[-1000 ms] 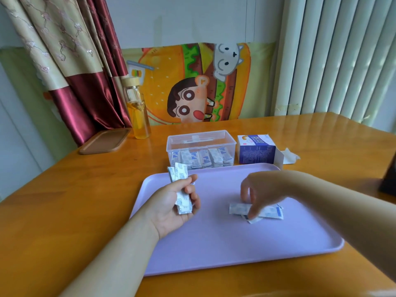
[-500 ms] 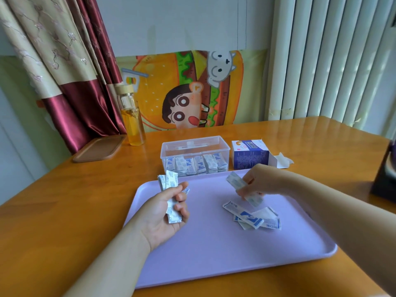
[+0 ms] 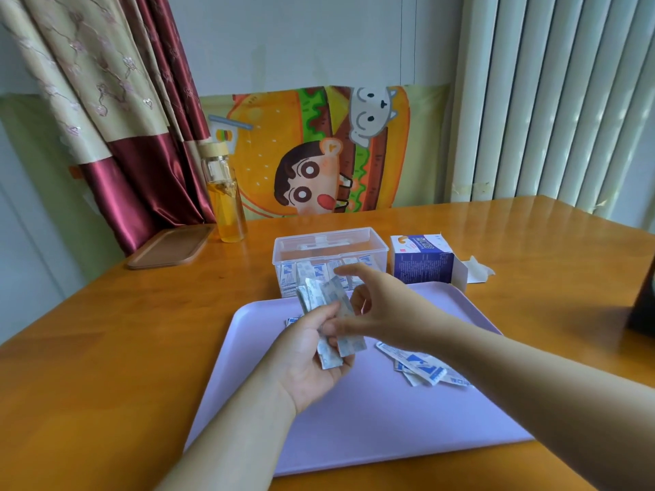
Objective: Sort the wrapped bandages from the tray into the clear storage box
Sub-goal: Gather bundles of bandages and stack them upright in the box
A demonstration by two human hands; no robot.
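Wrapped bandages [image 3: 421, 365] lie loose on your purple tray [image 3: 354, 437]; more stand filed in the clear storage box [image 3: 354, 231] beyond. Your left hand [image 3: 308, 366] grips a gathered bundle [image 3: 320, 295], probably for one trip. Your right hand [image 3: 386, 310] meets it, its pinch unclear through blur.

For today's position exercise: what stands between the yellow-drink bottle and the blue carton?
The clear storage box, with wrapped bandages standing inside; the head view shows it.
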